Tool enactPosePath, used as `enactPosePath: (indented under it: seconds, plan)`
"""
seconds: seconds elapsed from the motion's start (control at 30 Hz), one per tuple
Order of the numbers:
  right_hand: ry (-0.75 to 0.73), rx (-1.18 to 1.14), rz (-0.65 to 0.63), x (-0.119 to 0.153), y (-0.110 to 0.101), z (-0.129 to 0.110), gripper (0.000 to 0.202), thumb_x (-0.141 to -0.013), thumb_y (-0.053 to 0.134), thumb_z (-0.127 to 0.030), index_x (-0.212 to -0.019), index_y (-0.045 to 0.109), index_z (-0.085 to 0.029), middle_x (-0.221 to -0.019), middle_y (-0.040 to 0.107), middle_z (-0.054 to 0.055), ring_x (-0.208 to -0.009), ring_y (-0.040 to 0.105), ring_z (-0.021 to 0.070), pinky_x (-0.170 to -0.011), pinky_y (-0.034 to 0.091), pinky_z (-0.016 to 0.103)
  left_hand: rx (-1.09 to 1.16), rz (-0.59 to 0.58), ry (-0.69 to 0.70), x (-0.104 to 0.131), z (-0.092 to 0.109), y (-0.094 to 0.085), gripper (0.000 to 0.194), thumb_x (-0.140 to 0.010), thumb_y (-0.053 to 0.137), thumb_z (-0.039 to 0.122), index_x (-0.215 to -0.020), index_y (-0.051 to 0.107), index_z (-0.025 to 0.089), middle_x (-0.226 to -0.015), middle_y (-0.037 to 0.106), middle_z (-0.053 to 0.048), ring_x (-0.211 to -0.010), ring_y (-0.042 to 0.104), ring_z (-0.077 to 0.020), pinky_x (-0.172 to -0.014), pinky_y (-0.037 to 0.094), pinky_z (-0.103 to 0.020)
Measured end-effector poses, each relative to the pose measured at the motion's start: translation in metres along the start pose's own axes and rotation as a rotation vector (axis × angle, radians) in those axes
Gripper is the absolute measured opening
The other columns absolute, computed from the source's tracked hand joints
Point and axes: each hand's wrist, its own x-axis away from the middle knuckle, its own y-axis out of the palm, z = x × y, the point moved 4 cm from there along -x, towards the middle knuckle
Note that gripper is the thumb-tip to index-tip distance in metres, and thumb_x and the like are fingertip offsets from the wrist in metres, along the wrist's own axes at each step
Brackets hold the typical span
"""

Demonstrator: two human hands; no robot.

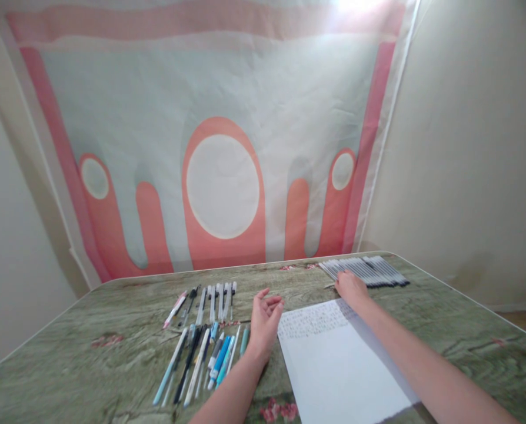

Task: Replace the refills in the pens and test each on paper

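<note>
Note right hand point(351, 287) at slim pens point(373, 272); cannot tell whether closed on one. Note left hand point(265, 321) loosely open beside other pens point(220, 360). Find paper point(346, 371) between hands, near side; judge writing point(311, 321) partial, top only.

Slim, pale sticks point(369, 270) with dark near ends are laid side by side in a slanting row at the far right of the counter point(86, 377). Nearer, a white sheet point(342, 371) is laid flat, its far part covered with small handwriting; the rest is left blank. Its near edge is slightly ragged.
</note>
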Motion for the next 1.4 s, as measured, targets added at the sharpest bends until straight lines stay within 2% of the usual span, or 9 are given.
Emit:
enactPosePath:
  seconds: [0.5,0.6,0.73,0.83,0.97,1.13,1.23,1.33,1.4]
  plan:
    - [-0.033,0.035,0.054,0.003,0.000,0.003,0.025,-0.085,0.041,-0.033,-0.091,0.059,-0.018,-0.096,0.059,0.011,-0.079,0.061,0.0219,-0.061,0.041,0.030,-0.107,-0.026,0.045,0.008,0.000,0.004,0.038,-0.067,0.064,0.015,-0.100,0.047,0.018,-0.084,0.060,-0.005,-0.074,0.057,-0.0135,-0.067,0.042,-0.025]
    - [-0.080,-0.013,0.061,0.002,-0.003,-0.003,0.023,-0.083,0.042,-0.032,-0.090,0.059,-0.020,-0.095,0.061,0.009,-0.080,0.060,0.0214,-0.061,0.040,0.030,-0.231,-0.042,0.097,0.009,0.006,0.004,0.030,-0.068,0.061,0.014,-0.096,0.051,0.018,-0.084,0.060,-0.006,-0.072,0.056,-0.0143,-0.066,0.042,-0.026]
    - [-0.175,-0.129,0.038,0.005,-0.015,-0.022,0.019,-0.080,0.045,-0.033,-0.085,0.060,-0.022,-0.088,0.064,0.005,-0.079,0.060,0.0202,-0.061,0.038,0.028,-0.537,-0.078,0.183,0.008,0.024,-0.004,0.022,-0.065,0.058,0.012,-0.086,0.060,0.019,-0.086,0.059,-0.007,-0.068,0.054,-0.0161,-0.069,0.042,-0.030]
    - [-0.256,-0.252,-0.038,0.015,-0.026,-0.044,0.018,-0.078,0.047,-0.035,-0.081,0.060,-0.024,-0.080,0.066,0.003,-0.074,0.060,0.0187,-0.060,0.038,0.026,-0.695,-0.071,0.240,0.004,0.043,-0.017,0.019,-0.059,0.062,0.010,-0.075,0.063,0.020,-0.079,0.058,-0.006,-0.070,0.054,-0.0199,-0.081,0.039,-0.036]
    - [-0.462,-0.405,-0.134,0.036,-0.034,-0.088,0.018,-0.078,0.048,-0.034,-0.078,0.061,-0.023,-0.075,0.066,0.001,-0.069,0.059,0.0161,-0.061,0.038,0.025,-0.699,0.081,0.250,-0.007,0.066,-0.048,0.022,-0.050,0.066,0.003,-0.052,0.054,0.021,-0.062,0.051,-0.005,-0.081,0.054,-0.0271,-0.092,0.030,-0.045]
    - [-0.715,-0.479,-0.170,0.049,-0.027,-0.152,0.015,-0.077,0.049,-0.027,-0.079,0.062,-0.019,-0.077,0.064,0.003,-0.073,0.058,0.0155,-0.068,0.040,0.025,-0.687,0.265,0.259,-0.017,0.081,-0.083,0.037,-0.056,0.068,0.010,-0.038,0.038,0.021,-0.048,0.040,-0.003,-0.092,0.051,-0.0309,-0.096,0.021,-0.053]
    - [-0.806,-0.510,-0.166,0.044,-0.018,-0.191,0.016,-0.076,0.051,-0.020,-0.087,0.063,-0.018,-0.087,0.064,0.005,-0.081,0.058,0.0167,-0.074,0.041,0.027,-1.030,0.253,0.169,-0.020,0.084,-0.088,0.029,-0.064,0.063,0.015,-0.043,0.044,0.020,-0.052,0.048,-0.007,-0.093,0.051,-0.0293,-0.093,0.027,-0.052]
    - [-0.867,-0.541,-0.138,0.035,-0.009,-0.229,0.026,-0.077,0.052,-0.018,-0.100,0.062,-0.015,-0.101,0.062,0.010,-0.097,0.055,0.0204,-0.086,0.039,0.032,-1.540,0.128,-0.016,-0.020,0.083,-0.084,0.015,-0.074,0.051,0.015,-0.062,0.059,0.015,-0.074,0.061,-0.014,-0.097,0.050,-0.0272,-0.088,0.036,-0.043]
    - [-0.908,-0.560,-0.127,0.030,-0.004,-0.251,0.031,-0.078,0.050,-0.016,-0.106,0.059,-0.014,-0.109,0.060,0.011,-0.104,0.052,0.0211,-0.092,0.036,0.034,-1.771,0.050,-0.075,-0.020,0.082,-0.081,0.019,-0.078,0.045,0.014,-0.077,0.064,0.012,-0.086,0.063,-0.015,-0.099,0.050,-0.0263,-0.085,0.038,-0.038]
